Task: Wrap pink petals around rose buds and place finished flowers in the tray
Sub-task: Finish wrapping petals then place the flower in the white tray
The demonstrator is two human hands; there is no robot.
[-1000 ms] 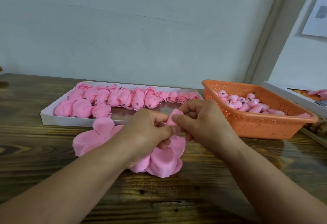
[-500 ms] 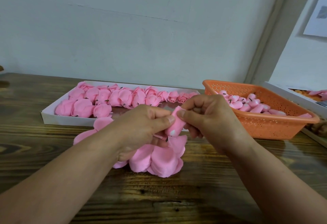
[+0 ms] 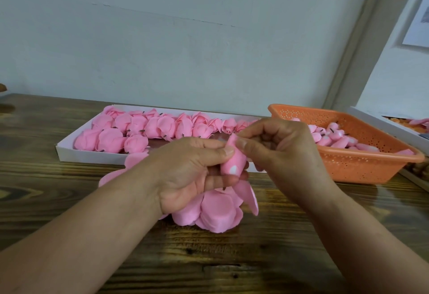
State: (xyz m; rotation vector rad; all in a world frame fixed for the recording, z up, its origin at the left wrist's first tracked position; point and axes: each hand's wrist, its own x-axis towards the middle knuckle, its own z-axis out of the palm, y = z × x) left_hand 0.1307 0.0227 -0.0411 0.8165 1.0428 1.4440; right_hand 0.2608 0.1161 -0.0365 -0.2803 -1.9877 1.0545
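Observation:
My left hand (image 3: 188, 177) holds a pink rose bud (image 3: 233, 162) between thumb and fingers above the table; the bud shows a white patch at its lower end. My right hand (image 3: 278, 152) pinches the bud's upper tip with thumb and forefinger. Under both hands lies a pile of loose pink petals (image 3: 218, 210), one petal hanging at its right side. Behind them stands the white tray (image 3: 69, 152) with several finished pink flowers (image 3: 137, 129) in rows.
An orange perforated basket (image 3: 357, 166) at the right holds several bare pink buds. A second white tray (image 3: 380, 122) shows at the far right edge. The wooden table (image 3: 209, 259) meets a pale wall behind.
The bud has tilted so its white-patched base points down toward me. My left hand has turned palm up beneath it, and my right thumb and forefinger have shifted to its tip.

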